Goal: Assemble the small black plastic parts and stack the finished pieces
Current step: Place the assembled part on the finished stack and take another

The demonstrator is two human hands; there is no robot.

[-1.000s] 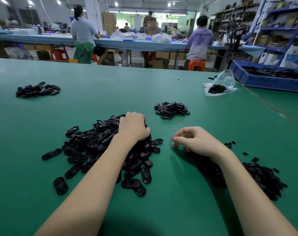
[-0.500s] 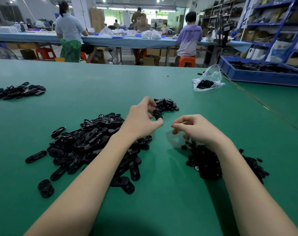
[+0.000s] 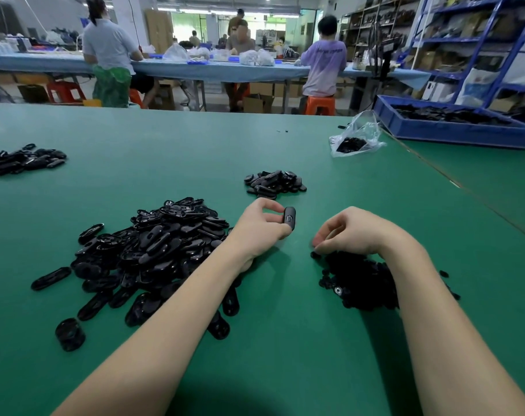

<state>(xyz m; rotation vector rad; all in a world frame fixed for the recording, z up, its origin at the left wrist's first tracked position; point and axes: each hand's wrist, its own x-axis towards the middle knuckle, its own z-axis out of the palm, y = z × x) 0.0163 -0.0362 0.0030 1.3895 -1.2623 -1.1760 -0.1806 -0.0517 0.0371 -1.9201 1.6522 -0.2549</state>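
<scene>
Left hand (image 3: 262, 231): thumb and curled fingers pinch one oval black shell (image 3: 289, 218), held upright off the table (image 3: 171, 151) with its inner face turned toward the camera. The wrist rests on the mat at the near-right edge of the large shell heap.

Right hand (image 3: 355, 232): fingers curled downward, tips drawn close together at the far-left edge of the small-parts heap (image 3: 360, 280). Whether a part is pinched between those tips cannot be told; they are blurred. The forearm crosses over the right side of this heap.

The two hands are near each other but apart, with bare green mat between them.

To the left of the left hand's fingers: the large shell heap (image 3: 153, 250), a loose mound of oval black shells, with single strays lying flat along its near and left edges.

Just beyond the left hand's fingers: the stack of finished pieces (image 3: 274, 183), a small compact cluster, separate from both heaps.

Well beyond the right hand's fingers, to the right: a clear plastic bag (image 3: 355, 138) holding black parts, and past it a blue tray (image 3: 453, 132) loaded with more black parts.

Far to the left of both hands: another pile of black pieces (image 3: 21, 160), partly cut by the frame edge.

Background: several people stand and sit at a long blue bench (image 3: 195, 70); blue shelving (image 3: 471, 49) to the right.
</scene>
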